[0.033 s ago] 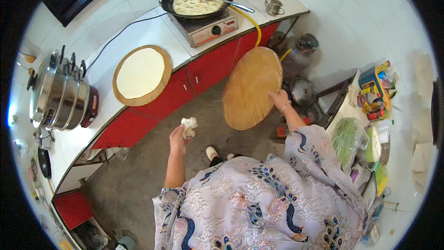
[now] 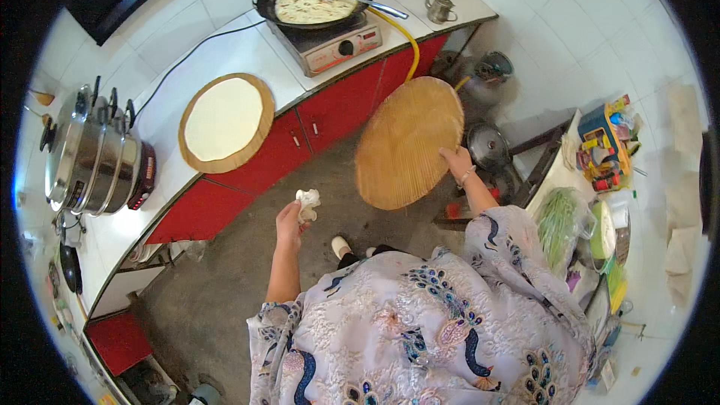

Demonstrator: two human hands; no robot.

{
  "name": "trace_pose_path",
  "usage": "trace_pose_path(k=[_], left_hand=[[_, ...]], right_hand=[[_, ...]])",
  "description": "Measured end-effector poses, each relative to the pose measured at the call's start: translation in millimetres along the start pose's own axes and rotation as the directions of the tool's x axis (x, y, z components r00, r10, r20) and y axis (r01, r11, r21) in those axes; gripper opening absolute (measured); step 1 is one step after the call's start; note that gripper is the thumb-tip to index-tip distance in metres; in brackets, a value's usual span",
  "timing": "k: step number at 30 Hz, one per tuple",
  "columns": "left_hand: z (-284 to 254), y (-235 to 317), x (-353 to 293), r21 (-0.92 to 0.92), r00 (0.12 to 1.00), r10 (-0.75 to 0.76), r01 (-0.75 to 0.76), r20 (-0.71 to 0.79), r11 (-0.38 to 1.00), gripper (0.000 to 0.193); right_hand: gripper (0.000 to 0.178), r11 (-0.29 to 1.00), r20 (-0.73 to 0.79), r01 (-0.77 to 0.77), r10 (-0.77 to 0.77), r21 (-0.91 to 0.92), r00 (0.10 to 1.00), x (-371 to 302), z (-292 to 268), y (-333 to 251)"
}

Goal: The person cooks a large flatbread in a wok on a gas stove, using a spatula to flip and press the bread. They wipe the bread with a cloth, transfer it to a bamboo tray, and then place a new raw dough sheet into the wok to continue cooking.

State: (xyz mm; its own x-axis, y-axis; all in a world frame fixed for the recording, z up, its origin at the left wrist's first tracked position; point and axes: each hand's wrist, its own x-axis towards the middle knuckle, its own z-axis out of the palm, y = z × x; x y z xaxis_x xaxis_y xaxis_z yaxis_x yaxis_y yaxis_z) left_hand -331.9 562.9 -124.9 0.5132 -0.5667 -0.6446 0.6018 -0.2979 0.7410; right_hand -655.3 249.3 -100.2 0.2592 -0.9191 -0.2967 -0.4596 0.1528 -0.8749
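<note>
My left hand (image 2: 288, 219) is closed around a crumpled white paper towel or cloth (image 2: 308, 205), held above the floor. With my right hand (image 2: 457, 162) I grip the edge of a large round straw-coloured lid (image 2: 409, 142), which looks made of stalks laid side by side. It hangs in the air in front of the red cabinets, touching nothing else that I can see. A thin, flat round of dough (image 2: 225, 120) lies on a round brown board (image 2: 265, 133) on the counter. In a black wok (image 2: 264, 1) sits a browned flatbread (image 2: 304, 4), with a metal spatula (image 2: 375, 5) resting across it.
The wok stands on an electric cooker (image 2: 337, 49). A small metal pot (image 2: 440, 9) is to its right. At far left stands a tall steamer (image 2: 94, 150). A gas cylinder (image 2: 491, 71) with a yellow hose is near the corner. Bagged greens (image 2: 559, 229) lie on the right-hand table.
The lid has turned slightly in my right hand and shifted a little. The whole view has moved a touch; my left hand stays almost in place.
</note>
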Motion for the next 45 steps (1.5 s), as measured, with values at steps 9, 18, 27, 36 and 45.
trace_pose_path(k=[9,18,27,36,45], left_hand=[[90,13,35,0.231,0.977,-0.054,0.005,0.205,0.973,0.033],[237,60,99,0.252,0.918,-0.083,-0.019,0.388,0.968,0.036],[414,110,116,0.092,0.812,-0.064,0.013,0.580,0.996,0.052],[467,158,158,0.008,0.821,0.019,-0.029,0.570,1.000,0.042],[488,191,224,-0.137,0.837,0.048,0.032,0.545,0.990,0.042]], right_hand=[[0.040,0.689,-0.034,-0.135,0.227,0.712,0.973,-24,-95,-10],[0.040,0.724,-0.240,0.126,0.056,0.679,0.969,48,-188,-8],[0.044,0.443,-0.107,0.104,-0.019,0.890,0.994,136,-266,-21],[0.045,0.332,-0.117,0.115,-0.016,0.936,0.993,214,-254,-45],[0.032,0.275,-0.335,0.322,-0.002,0.906,0.942,347,-303,-136]])
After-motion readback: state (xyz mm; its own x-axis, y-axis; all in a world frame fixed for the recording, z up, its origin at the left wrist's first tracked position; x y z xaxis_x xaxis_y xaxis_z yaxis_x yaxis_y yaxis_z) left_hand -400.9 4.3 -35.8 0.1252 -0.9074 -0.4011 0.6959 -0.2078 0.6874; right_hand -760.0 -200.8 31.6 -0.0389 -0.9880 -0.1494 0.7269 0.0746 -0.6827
